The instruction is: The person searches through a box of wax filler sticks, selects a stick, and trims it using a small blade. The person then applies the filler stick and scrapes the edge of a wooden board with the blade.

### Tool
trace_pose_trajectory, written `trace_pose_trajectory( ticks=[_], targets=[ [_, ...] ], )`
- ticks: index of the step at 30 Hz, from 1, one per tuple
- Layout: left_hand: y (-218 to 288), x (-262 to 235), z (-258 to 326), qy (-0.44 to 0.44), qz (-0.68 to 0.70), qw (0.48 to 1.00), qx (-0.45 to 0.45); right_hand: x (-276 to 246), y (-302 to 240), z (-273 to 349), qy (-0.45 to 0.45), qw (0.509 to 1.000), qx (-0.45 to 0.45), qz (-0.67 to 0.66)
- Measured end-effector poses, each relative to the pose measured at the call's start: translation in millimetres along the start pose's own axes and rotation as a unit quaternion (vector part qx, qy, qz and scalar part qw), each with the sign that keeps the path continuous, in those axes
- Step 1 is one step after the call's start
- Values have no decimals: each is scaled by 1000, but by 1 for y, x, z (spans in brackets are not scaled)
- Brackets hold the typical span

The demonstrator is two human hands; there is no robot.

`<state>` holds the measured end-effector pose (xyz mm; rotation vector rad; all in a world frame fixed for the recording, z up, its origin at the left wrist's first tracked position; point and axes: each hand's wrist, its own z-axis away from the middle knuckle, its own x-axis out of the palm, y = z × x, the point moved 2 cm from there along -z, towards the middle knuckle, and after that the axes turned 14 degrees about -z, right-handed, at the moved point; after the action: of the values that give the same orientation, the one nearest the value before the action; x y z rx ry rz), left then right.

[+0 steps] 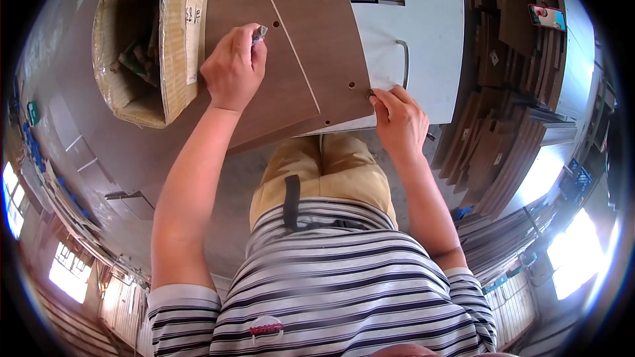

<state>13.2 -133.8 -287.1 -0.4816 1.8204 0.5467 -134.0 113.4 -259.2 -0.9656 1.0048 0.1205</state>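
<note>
Striped shirt (331, 277) nearest; left hand (233, 69) pinches a small metal fitting (259, 33) over the brown board (297, 59); right hand (399, 119) grips the board's near edge; cardboard box (175, 39) far left.

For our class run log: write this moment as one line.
left hand: pinches small metal piece over brown panel | right hand: fingertips at panel edge hole | cardboard box: left

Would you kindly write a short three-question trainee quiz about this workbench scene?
1. True or false: the left hand pinches a small metal fitting above the brown panel.
2. The right hand touches the panel's: A) near right edge, B) far left corner, C) middle.
3. Fill in: the open cardboard box lies to the left hand's ____.

Key: 1 true; 2 A; 3 left.
</note>
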Motion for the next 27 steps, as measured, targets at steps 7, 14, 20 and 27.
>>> trace_pose_trajectory(
  ticks=[7,14,20,27],
  targets=[
    [1,1,0,-1,3,1000,0,2,4,8,-13,999,31,-17],
    [-1,2,1,16,-10,1000,10,-3,-2,6,-14,998,52,-22],
    [-1,1,0,0,0,1000,0,2,4,11,-24,999,31,-4],
    [1,2,1,2,6,1000,-2,3,8,11,10,996,35,-85]
  ],
)
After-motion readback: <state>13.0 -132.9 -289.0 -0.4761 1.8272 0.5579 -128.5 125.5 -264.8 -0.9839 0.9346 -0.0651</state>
